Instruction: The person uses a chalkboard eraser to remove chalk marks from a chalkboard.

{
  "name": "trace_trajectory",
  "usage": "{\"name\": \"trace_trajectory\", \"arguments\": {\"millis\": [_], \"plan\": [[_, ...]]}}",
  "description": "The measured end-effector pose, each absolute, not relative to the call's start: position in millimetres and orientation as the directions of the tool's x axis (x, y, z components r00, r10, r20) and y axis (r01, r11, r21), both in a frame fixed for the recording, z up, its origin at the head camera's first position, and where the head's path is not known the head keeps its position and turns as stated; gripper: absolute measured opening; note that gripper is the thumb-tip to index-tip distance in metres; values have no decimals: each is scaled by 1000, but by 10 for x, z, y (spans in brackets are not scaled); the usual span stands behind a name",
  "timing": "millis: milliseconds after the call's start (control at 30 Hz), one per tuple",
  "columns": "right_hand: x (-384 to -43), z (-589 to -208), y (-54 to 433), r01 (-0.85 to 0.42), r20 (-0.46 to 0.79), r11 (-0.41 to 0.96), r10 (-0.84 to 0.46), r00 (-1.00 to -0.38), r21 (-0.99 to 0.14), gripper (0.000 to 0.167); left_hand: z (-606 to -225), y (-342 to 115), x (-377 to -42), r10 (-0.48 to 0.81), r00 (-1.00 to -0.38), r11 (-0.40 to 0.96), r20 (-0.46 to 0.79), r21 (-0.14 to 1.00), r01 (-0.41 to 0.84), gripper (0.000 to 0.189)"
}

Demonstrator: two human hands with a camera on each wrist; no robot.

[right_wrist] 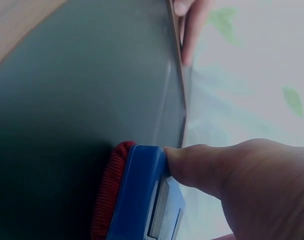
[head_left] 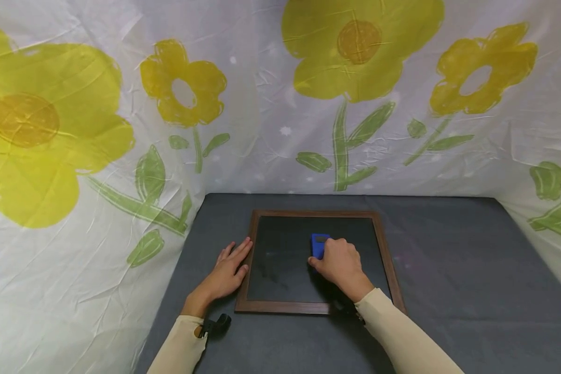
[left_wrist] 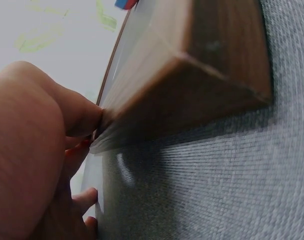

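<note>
A small blackboard (head_left: 280, 244) in a brown wooden frame (head_left: 285, 307) lies flat on the dark cloth. My right hand (head_left: 342, 264) grips a blue board eraser (head_left: 316, 248) over the board, right of its middle. In the right wrist view the thumb presses the side of the eraser (right_wrist: 137, 195), whose red ribbed pad (right_wrist: 109, 195) faces the board. My left hand (head_left: 224, 275) rests against the frame's left side with its fingers extended. Up close in the left wrist view, the thumb (left_wrist: 84, 112) touches the frame's outer edge. The eraser hides part of the board's surface.
Dark grey cloth (head_left: 463, 270) covers the table around the board. White sheeting (head_left: 262, 130) with printed yellow flowers rises behind and at both sides. A black strap (head_left: 215, 324) sits at my left wrist. Faint smudges (head_left: 273, 278) show on the board's lower left.
</note>
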State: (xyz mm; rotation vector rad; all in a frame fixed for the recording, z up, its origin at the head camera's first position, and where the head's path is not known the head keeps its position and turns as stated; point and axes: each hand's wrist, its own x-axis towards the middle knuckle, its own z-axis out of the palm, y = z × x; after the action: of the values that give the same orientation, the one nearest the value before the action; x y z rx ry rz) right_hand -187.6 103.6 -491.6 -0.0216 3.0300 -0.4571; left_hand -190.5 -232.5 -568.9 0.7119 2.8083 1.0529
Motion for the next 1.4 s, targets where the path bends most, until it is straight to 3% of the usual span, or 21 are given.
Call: {"name": "trace_trajectory", "arguments": {"millis": [200,700,1400], "plan": [[-1853,-4893,1436,56,-89,952,31,-996,-300,67,-5502,-2266,-1867,445,-891,679,89,615,401,65],[-1782,-4793,2098,160,-183,958,118,-976,-237,76,-5573,-2294,-1918,457,-883,662,109,621,420,65],[-1792,-4801,1918,88,-144,974,58,-988,-211,71,-5559,-2258,-1849,434,-899,690,65,617,378,66]]}}
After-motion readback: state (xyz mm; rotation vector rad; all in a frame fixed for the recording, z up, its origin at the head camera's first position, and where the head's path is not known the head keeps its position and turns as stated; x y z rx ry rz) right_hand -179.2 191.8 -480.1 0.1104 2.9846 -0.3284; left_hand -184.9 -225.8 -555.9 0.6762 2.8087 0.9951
